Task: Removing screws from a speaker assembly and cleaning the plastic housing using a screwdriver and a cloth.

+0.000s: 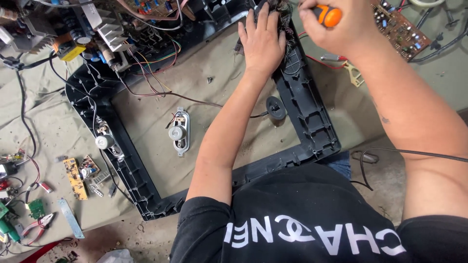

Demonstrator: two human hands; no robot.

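A black plastic television front frame [312, 117] lies flat on a beige cloth. My left hand [262, 41] presses palm down on the frame's far right side, fingers spread over a dusty speaker grille. My right hand [331, 24] is closed around an orange-handled screwdriver [327, 15] just right of the left hand, above the same side of the frame. The tool's tip is hidden behind my hands.
An oval speaker [179, 131] lies loose inside the frame, another [105, 141] sits mounted on the left side. A circuit chassis with heat sinks [105, 31] and wires stands at the far left. A brown circuit board [402, 31] lies far right. Small boards [78, 175] and pliers [39, 225] lie at the left.
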